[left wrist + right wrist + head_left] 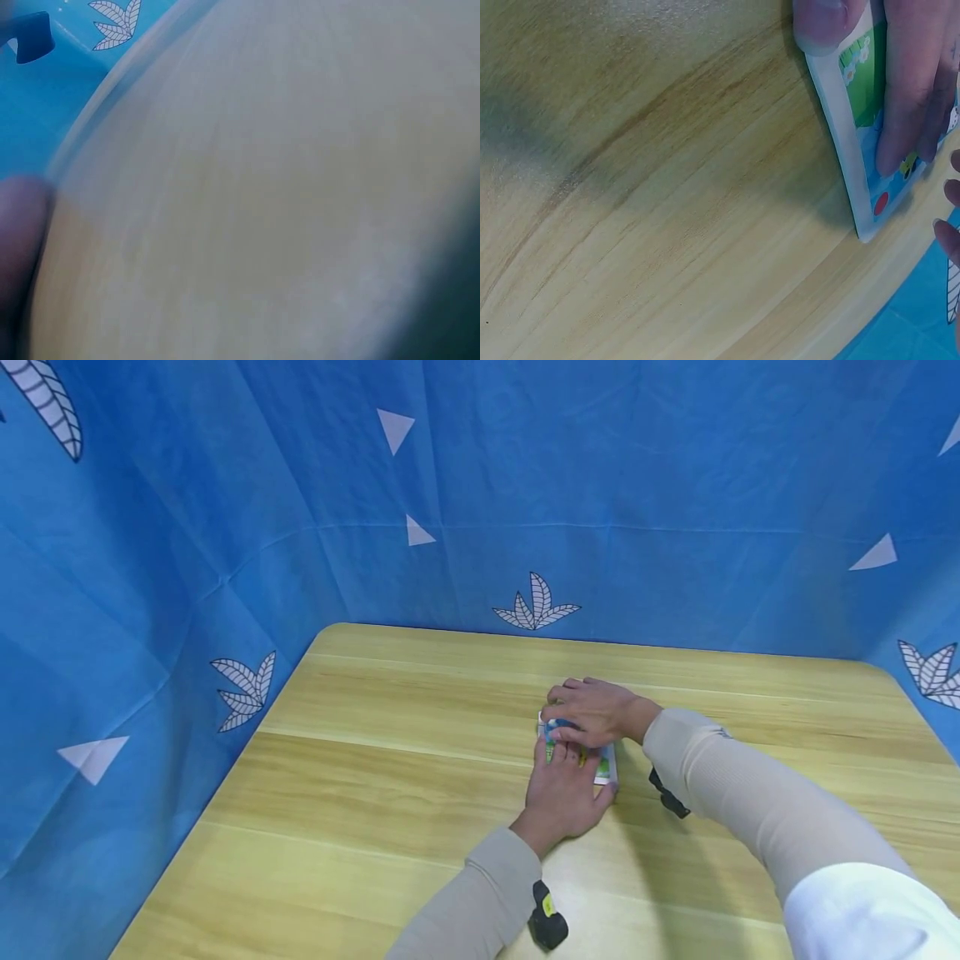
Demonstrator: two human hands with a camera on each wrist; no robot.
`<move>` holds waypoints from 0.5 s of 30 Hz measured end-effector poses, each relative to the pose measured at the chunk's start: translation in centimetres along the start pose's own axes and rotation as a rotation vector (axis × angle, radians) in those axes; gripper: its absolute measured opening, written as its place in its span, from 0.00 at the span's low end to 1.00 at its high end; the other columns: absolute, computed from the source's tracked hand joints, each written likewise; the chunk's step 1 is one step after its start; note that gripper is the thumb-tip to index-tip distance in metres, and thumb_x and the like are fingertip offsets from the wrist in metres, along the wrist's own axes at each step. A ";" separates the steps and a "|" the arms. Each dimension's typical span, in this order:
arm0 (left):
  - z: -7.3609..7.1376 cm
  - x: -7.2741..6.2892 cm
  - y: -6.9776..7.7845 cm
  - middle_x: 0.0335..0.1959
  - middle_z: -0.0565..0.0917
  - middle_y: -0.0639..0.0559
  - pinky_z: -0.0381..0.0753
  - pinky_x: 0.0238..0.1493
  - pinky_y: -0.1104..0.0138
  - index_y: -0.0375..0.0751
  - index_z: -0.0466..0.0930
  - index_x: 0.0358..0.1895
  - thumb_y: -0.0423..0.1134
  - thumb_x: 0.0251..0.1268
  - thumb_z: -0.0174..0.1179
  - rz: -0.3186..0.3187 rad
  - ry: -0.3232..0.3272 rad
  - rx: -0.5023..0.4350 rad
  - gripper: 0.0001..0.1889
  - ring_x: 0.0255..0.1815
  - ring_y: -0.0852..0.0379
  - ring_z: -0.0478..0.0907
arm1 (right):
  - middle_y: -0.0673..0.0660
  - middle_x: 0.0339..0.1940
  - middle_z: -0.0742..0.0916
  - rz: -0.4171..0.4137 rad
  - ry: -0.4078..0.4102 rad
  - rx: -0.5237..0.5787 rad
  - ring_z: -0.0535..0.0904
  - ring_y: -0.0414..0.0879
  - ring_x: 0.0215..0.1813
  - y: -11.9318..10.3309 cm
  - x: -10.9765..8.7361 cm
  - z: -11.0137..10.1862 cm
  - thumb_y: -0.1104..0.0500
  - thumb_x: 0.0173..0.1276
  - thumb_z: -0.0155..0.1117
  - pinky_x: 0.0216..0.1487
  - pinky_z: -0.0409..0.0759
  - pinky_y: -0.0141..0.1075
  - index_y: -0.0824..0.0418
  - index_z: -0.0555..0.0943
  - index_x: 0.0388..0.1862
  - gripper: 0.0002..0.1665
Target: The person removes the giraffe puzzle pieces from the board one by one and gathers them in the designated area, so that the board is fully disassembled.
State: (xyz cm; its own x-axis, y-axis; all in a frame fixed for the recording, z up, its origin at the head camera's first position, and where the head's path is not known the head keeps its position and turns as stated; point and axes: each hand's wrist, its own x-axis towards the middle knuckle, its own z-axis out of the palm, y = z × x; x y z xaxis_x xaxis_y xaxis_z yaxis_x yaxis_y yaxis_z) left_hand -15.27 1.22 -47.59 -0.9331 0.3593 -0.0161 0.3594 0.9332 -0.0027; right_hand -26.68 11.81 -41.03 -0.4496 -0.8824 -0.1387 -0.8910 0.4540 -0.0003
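Observation:
A flat board (606, 770) with a white border and a bright blue and green picture lies on the table, largely hidden by both hands. My left hand (567, 792) rests on its near part with the fingers stretched forward and the thumb at the near right corner. In the right wrist view that left hand (911, 82) lies over the picture, its thumb at the white border. My right hand (597, 712) bends over the board's far part, fingers curved toward the far left corner. Whether it pinches anything is hidden; only some fingertips (951, 193) show at the right wrist view's edge.
The board lies on a wood-grain table (360, 777) with rounded corners. A blue curtain (525, 468) printed with white leaves and triangles hangs behind it and along the left. Dark straps (548, 917) hang below the wrists.

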 end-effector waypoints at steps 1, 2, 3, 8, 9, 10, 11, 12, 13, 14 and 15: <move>0.0 0.0 0.0 0.76 0.52 0.46 0.43 0.72 0.46 0.56 0.46 0.76 0.67 0.69 0.22 0.001 0.000 0.000 0.36 0.77 0.47 0.44 | 0.54 0.56 0.76 -0.003 0.003 -0.001 0.73 0.51 0.54 0.0 0.0 0.0 0.42 0.74 0.41 0.54 0.74 0.53 0.45 0.74 0.53 0.18; 0.0 0.0 0.0 0.76 0.52 0.47 0.44 0.72 0.47 0.56 0.46 0.76 0.66 0.69 0.22 0.002 -0.001 -0.001 0.36 0.77 0.47 0.43 | 0.54 0.56 0.76 -0.001 0.002 -0.004 0.73 0.51 0.54 0.0 -0.1 0.0 0.41 0.74 0.41 0.54 0.74 0.52 0.45 0.74 0.52 0.18; 0.0 0.0 0.0 0.76 0.52 0.46 0.44 0.72 0.47 0.56 0.46 0.76 0.66 0.69 0.21 0.003 -0.002 -0.001 0.36 0.77 0.48 0.43 | 0.54 0.55 0.76 0.000 0.005 -0.003 0.73 0.52 0.54 0.1 -0.2 0.0 0.42 0.74 0.42 0.53 0.75 0.53 0.45 0.74 0.52 0.18; 0.0 0.0 0.1 0.76 0.50 0.47 0.44 0.72 0.48 0.56 0.44 0.76 0.67 0.68 0.19 0.008 -0.005 0.004 0.36 0.77 0.49 0.41 | 0.55 0.56 0.77 0.041 0.018 0.027 0.73 0.52 0.55 0.2 -0.9 0.1 0.43 0.74 0.44 0.54 0.74 0.54 0.45 0.75 0.52 0.16; 0.0 0.0 0.1 0.76 0.50 0.47 0.44 0.72 0.48 0.56 0.44 0.76 0.66 0.68 0.18 0.007 -0.004 0.006 0.36 0.77 0.49 0.41 | 0.55 0.56 0.77 0.045 0.025 0.034 0.73 0.53 0.55 0.2 -0.9 0.1 0.44 0.74 0.45 0.54 0.74 0.54 0.45 0.75 0.53 0.16; 0.1 0.0 0.1 0.76 0.50 0.47 0.44 0.72 0.48 0.56 0.44 0.76 0.67 0.68 0.18 0.004 -0.002 0.008 0.36 0.77 0.50 0.41 | 0.55 0.56 0.76 0.045 0.029 0.037 0.73 0.53 0.56 0.2 -0.9 0.1 0.44 0.74 0.45 0.55 0.74 0.54 0.45 0.75 0.54 0.17; 0.1 0.0 0.0 0.76 0.50 0.47 0.43 0.72 0.48 0.57 0.44 0.76 0.67 0.68 0.18 0.003 -0.001 0.010 0.36 0.77 0.49 0.41 | 0.55 0.57 0.76 0.042 0.032 0.039 0.73 0.53 0.56 0.2 -0.8 0.1 0.45 0.74 0.44 0.55 0.74 0.55 0.45 0.75 0.55 0.17; 0.1 0.0 0.0 0.76 0.51 0.48 0.43 0.72 0.48 0.57 0.45 0.76 0.67 0.68 0.19 0.002 0.002 0.010 0.36 0.77 0.49 0.42 | 0.55 0.57 0.76 0.034 0.033 0.035 0.73 0.53 0.57 0.1 -0.7 0.1 0.45 0.74 0.44 0.55 0.74 0.55 0.45 0.75 0.56 0.18; 0.2 0.0 0.0 0.76 0.52 0.48 0.43 0.72 0.49 0.57 0.45 0.76 0.67 0.68 0.19 0.000 0.005 0.010 0.36 0.77 0.50 0.42 | 0.55 0.57 0.76 0.029 0.028 0.031 0.73 0.53 0.57 0.0 -0.6 0.0 0.45 0.75 0.44 0.55 0.73 0.55 0.45 0.74 0.56 0.18; 0.2 0.0 0.0 0.76 0.52 0.48 0.43 0.72 0.49 0.57 0.45 0.76 0.67 0.68 0.19 -0.001 0.008 0.007 0.36 0.77 0.50 0.43 | 0.55 0.58 0.76 0.022 0.027 0.030 0.72 0.54 0.57 -0.1 -0.5 0.0 0.45 0.75 0.44 0.55 0.73 0.55 0.45 0.74 0.56 0.18; 0.3 0.0 0.0 0.76 0.53 0.48 0.43 0.72 0.49 0.56 0.45 0.76 0.67 0.68 0.19 -0.001 0.007 0.003 0.36 0.77 0.49 0.43 | 0.56 0.58 0.76 0.017 0.024 0.024 0.72 0.54 0.58 -0.1 -0.4 0.0 0.45 0.75 0.44 0.55 0.73 0.55 0.45 0.74 0.56 0.17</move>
State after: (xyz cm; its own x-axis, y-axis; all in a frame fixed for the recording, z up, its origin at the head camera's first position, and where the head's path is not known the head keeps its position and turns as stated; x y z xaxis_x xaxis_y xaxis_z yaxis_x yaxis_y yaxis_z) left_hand -15.31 1.19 -47.86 -0.9334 0.3588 -0.0091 0.3589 0.9334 -0.0057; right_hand -26.40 12.08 -40.99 -0.4665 -0.8770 -0.1152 -0.8815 0.4717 -0.0222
